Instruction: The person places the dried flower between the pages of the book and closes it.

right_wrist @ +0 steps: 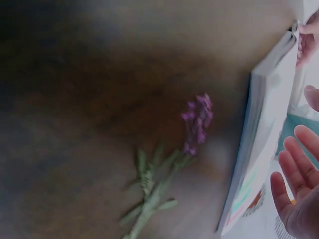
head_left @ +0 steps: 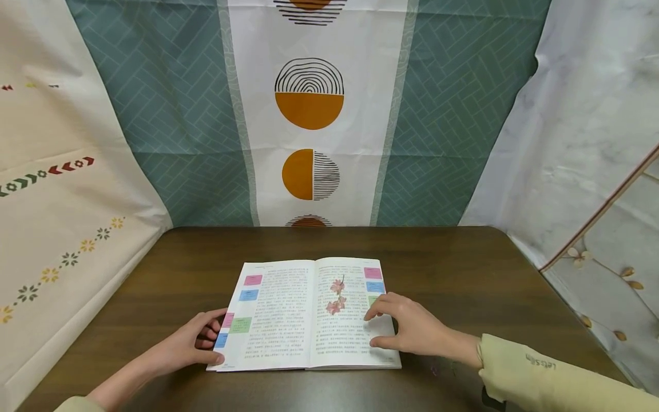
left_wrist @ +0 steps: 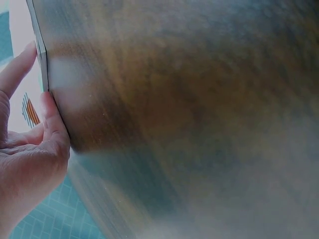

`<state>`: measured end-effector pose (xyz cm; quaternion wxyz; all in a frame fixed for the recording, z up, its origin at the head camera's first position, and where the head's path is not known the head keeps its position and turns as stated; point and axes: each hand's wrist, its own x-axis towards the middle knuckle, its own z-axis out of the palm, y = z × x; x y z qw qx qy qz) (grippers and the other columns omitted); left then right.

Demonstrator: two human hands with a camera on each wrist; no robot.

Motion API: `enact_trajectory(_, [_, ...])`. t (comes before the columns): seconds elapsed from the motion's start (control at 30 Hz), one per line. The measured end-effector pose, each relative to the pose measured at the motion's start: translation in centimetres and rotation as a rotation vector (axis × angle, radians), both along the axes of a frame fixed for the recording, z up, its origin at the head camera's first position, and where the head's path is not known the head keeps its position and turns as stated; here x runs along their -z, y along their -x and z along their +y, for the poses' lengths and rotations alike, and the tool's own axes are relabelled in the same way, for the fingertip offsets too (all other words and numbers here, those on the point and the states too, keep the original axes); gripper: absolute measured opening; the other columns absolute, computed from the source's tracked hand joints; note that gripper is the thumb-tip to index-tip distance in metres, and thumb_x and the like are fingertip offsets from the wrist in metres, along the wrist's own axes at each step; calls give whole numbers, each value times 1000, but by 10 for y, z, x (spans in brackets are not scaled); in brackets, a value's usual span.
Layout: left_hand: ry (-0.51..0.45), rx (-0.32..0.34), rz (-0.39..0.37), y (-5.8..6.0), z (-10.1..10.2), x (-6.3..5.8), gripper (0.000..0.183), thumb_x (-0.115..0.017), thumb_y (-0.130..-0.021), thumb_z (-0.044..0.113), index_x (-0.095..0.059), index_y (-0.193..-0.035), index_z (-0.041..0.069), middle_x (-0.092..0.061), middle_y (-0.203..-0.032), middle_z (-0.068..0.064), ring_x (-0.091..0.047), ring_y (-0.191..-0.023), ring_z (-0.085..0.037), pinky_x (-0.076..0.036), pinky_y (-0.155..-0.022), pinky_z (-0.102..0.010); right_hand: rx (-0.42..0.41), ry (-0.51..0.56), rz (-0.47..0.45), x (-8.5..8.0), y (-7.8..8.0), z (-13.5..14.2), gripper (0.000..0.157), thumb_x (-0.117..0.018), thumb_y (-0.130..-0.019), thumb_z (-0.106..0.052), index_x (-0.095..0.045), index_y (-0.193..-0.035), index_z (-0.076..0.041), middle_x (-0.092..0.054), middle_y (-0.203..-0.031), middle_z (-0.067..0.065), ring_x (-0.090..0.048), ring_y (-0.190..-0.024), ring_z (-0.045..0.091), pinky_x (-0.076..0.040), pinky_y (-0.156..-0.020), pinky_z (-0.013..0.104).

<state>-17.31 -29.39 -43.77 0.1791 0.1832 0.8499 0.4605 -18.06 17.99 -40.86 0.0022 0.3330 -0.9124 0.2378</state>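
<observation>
An open book [head_left: 278,320] with printed text lies on the brown table. My left hand [head_left: 198,339] holds its lower left corner, thumb on the page and the other fingers curled at the left edge. In the left wrist view, fingertips [left_wrist: 46,102] meet the book's edge. A sprig of pink blossoms [head_left: 336,306] lies on the right page. My right hand [head_left: 407,325] hovers over that page's right side, thumb and fingers bent apart with nothing between them. In the right wrist view its fingers [right_wrist: 294,167] are spread beside the book.
A purple flower sprig [right_wrist: 199,119] with green leaves lies on the table [head_left: 453,274], right of the book and mostly under my right forearm in the head view. Pink, blue and green notes [head_left: 240,325] line the page margins. Patterned cloths [head_left: 175,114] hang behind and at both sides.
</observation>
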Motion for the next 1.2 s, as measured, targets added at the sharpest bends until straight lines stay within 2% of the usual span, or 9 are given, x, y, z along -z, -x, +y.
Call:
enact_trajectory(0.13, [3,3,2,0,0,-1,92,-80,-82,17,-23,-149,-11,-38,-115,-17,-41,-94,0,-47,-78,-16,-30,-59,15,5,-6,0,42,-82,-78,-44,-67,-113,-27,-60,-114,-16,-58,-106,8,-51,-88,30])
enact_trajectory(0.33, [3,8,9,-1,0,0,91,-79,-82,15,-23,-149,-11,-38,-116,-17,-40,-95,0,-47,-79,-16,-60,-151,48,12,-15,-2,69,-83,-70,-57,-57,-128,-29,-52,-129,-13,-47,-121,10,-45,-100,40])
enact_trajectory(0.5, [-6,13,13,-1,-1,0,91,-79,-83,15,-23,-149,-12,-38,-116,-18,-39,-95,1,-46,-78,-16,-56,-158,56,15,-18,-4,79,-87,-67,-54,-52,-134,-29,-49,-134,-11,-43,-125,11,-39,-99,43])
enact_trajectory(0.63, [4,1,12,-1,-1,1,91,-80,-82,18,-24,-149,-10,-38,-116,-17,-40,-95,1,-47,-79,-15,-36,-146,63,16,-19,-6,75,-87,-68,-49,-53,-132,-28,-50,-134,-10,-44,-125,12,-37,-97,42])
enact_trajectory(0.8, [12,-2,13,-1,0,1,91,-80,-82,18,-25,-149,-10,-38,-116,-17,-41,-95,1,-47,-80,-15,-25,-128,30,13,-18,-6,62,-85,-72,-48,-58,-125,-31,-53,-128,-13,-45,-122,11,-37,-97,42])
enact_trajectory(1.03, [5,6,25,0,0,0,91,-80,-82,17,-25,-149,-10,-40,-117,-17,-42,-95,1,-47,-80,-16,-67,-80,79,10,-16,5,39,-81,-79,-46,-64,-112,-33,-57,-116,-20,-51,-109,5,-40,-92,36])
enact_trajectory(1.2, [13,-3,12,0,0,0,92,-81,-81,17,-25,-149,-9,-40,-117,-17,-42,-95,1,-47,-80,-15,-83,-46,79,10,-13,15,27,-78,-82,-46,-67,-104,-34,-58,-111,-21,-51,-102,2,-43,-90,33])
